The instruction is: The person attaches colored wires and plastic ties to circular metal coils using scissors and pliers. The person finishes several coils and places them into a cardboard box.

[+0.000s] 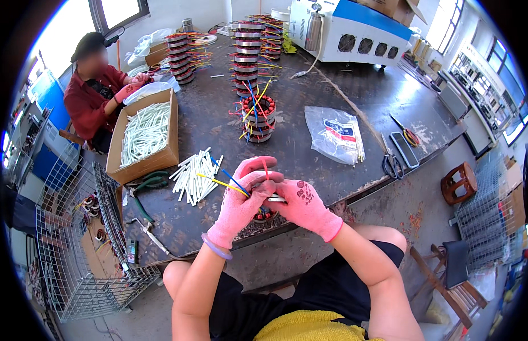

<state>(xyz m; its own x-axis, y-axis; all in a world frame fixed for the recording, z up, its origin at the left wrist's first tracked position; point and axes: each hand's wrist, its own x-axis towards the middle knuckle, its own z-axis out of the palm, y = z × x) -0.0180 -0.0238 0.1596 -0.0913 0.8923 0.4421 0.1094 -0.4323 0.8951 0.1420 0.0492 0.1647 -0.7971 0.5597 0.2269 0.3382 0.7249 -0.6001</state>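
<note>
Both my hands wear pink gloves and meet over the table's near edge. My left hand [237, 199] is closed around the stator's lead wires, with a yellow wire [218, 182] and a blue wire [230, 176] sticking out toward the left. Between the two hands a red wire [266, 169] stands up. My right hand [309, 209] has its fingers pinched, and a short white sleeve tube [277, 199] shows at them. Below the hands lies a wound stator [265, 215], mostly hidden by the gloves. Loose white sleeve tubes [197, 177] are heaped left of my left hand.
A carton [172, 133] full of white tubes stands at left. Stacked stators [246, 59] rise behind a shorter stack [258, 116]. Pliers [140, 193], a plastic bag [335, 133], scissors [392, 166] and a phone [404, 150] lie about. A co-worker [96, 91] sits far left.
</note>
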